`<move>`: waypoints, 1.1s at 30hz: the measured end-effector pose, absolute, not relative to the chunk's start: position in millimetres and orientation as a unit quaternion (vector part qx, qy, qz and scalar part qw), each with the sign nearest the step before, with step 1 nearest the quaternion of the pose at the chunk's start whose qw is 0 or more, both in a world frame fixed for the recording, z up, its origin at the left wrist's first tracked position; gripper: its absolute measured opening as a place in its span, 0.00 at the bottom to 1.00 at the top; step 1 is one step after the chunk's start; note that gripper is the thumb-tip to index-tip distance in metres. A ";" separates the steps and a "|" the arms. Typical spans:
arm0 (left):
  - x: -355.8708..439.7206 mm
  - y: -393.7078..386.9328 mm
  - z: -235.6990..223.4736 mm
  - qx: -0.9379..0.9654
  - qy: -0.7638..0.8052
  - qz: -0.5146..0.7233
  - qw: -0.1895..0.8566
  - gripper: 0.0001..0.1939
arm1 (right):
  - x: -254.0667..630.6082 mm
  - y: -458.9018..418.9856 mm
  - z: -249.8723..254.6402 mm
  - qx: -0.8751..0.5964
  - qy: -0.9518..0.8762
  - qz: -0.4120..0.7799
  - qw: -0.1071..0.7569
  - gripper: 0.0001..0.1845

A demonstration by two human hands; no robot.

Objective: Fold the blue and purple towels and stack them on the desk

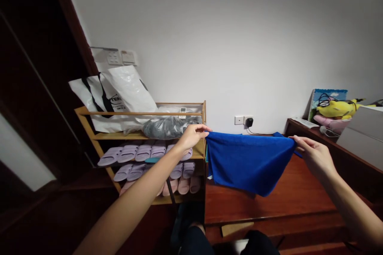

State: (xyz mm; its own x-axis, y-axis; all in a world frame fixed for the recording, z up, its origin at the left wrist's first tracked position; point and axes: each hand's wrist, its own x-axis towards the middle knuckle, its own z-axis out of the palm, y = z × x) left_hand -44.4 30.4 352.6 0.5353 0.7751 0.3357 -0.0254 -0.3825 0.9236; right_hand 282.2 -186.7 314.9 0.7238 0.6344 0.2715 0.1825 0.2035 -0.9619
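Observation:
A bright blue cloth (251,163) hangs stretched between my two hands, above a reddish-brown wooden table (230,207). My left hand (194,134) pinches its upper left corner, fingers closed. At the upper right corner, my right hand (312,153) grips the fabric between thumb and fingers. The top edge runs nearly level, and the lower part droops toward the tabletop. Behind the cloth, a bit more blue fabric (279,134) shows near the back of the table; whether it belongs to the same piece I cannot tell.
Left stands a wooden shoe rack (100,145) with several lilac slippers (143,152) and pink ones below. White bags (128,89) and a plastic-wrapped bundle (167,126) lie on top. Right, a raised shelf carries a yellow plush toy (338,108) and white boxes (363,131). A black plug (249,122) sits in the wall.

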 end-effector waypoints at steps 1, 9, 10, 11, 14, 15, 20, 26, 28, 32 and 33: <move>-43.6 33.5 352.2 0.712 0.264 0.402 0.512 0.10 | 281.2 -184.3 315.0 -0.613 -0.328 0.158 0.701 0.22; -36.4 53.1 340.3 0.643 0.284 0.370 0.608 0.12 | 281.5 -176.8 301.7 -0.605 -0.326 0.181 0.703 0.24; -36.1 54.0 339.5 0.639 0.284 0.368 0.613 0.12 | 282.4 -177.8 300.4 -0.613 -0.332 0.180 0.694 0.23; -35.9 54.5 339.0 0.637 0.284 0.366 0.616 0.12 | 283.2 -179.2 299.7 -0.621 -0.339 0.178 0.684 0.23; -36.6 53.9 339.0 0.643 0.286 0.363 0.610 0.11 | 284.1 -184.8 301.8 -0.651 -0.360 0.169 0.647 0.24; -37.3 52.9 339.4 0.648 0.287 0.363 0.604 0.12 | 283.7 -186.9 303.7 -0.659 -0.368 0.167 0.634 0.25; -44.0 42.7 344.0 0.689 0.291 0.364 0.555 0.15 | 280.6 -195.1 314.5 -0.683 -0.386 0.127 0.607 0.29; -56.8 27.1 353.3 0.883 0.263 0.349 0.171 0.05 | 283.9 -202.3 319.7 -0.749 -0.437 -0.046 0.496 0.26; -62.2 22.7 355.2 0.910 0.230 0.334 0.082 0.06 | 283.0 -205.5 320.6 -0.762 -0.457 -0.108 0.446 0.26; -75.7 16.7 358.4 0.934 0.186 0.302 0.044 0.10 | 277.3 -215.6 317.0 -0.731 -0.499 -0.274 0.376 0.24; -79.3 15.7 359.1 0.937 0.178 0.295 0.048 0.10 | 275.8 -218.3 314.4 -0.716 -0.510 -0.296 0.374 0.23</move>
State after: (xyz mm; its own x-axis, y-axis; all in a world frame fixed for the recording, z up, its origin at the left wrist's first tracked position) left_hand -79.3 15.7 359.1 0.7622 0.3616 0.5370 0.3052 -0.9322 0.1946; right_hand 275.8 -218.3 314.4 0.3038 0.5091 0.8053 0.9518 -0.2002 -0.2325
